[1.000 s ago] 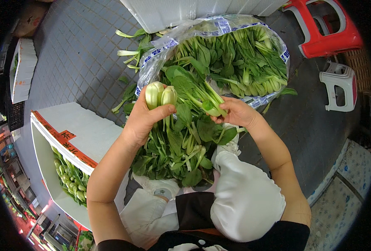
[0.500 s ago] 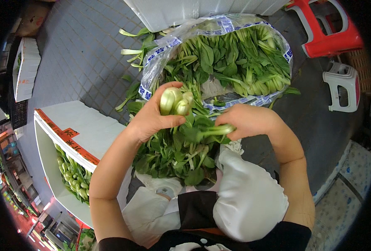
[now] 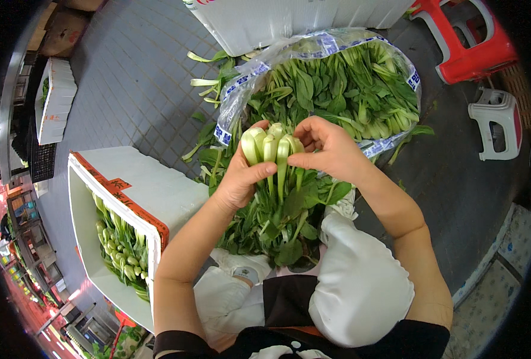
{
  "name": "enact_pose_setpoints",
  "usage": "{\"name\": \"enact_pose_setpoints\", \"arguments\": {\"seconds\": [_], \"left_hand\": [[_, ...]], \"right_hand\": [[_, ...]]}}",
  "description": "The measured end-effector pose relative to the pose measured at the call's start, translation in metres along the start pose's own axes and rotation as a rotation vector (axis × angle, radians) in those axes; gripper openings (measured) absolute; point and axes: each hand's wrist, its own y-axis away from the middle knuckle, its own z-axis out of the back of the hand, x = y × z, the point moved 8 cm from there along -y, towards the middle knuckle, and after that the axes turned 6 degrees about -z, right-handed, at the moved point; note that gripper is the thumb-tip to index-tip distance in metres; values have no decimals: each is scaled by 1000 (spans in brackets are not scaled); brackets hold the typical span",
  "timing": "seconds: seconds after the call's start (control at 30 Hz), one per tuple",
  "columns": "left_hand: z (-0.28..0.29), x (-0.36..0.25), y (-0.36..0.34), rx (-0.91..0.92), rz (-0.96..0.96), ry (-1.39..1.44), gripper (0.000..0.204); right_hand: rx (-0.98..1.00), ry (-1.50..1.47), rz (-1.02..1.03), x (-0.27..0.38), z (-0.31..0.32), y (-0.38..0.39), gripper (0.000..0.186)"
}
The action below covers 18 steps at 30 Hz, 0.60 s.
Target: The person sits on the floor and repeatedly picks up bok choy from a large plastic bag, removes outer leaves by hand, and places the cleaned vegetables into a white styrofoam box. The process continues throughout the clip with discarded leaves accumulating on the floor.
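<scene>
Though earlier apart, hands [image 3: 289,161] now together on greens [image 3: 272,149]

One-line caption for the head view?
Both hands, left hand and right hand, hold a bunch of bok choy above a plastic bag of greens.

The bunch of pale-stemmed green bok choy [image 3: 272,157] now stands with its stem bases up, more heads gathered than a second ago; the right hand [image 3: 331,149] has come in from the side, touching the stems opposite the left hand [image 3: 239,179].
</scene>
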Motion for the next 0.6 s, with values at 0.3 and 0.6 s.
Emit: {"name": "enact_pose_setpoints", "arguments": {"seconds": [0.3, 0.6], "left_hand": [[-22, 7, 12, -79, -73, 148, 93], [-22, -19, 37, -82, -169, -41, 85]], "right_hand": [[-70, -198, 21, 10, 13, 22, 26], [-100, -111, 198, 38, -28, 39, 29]]}}
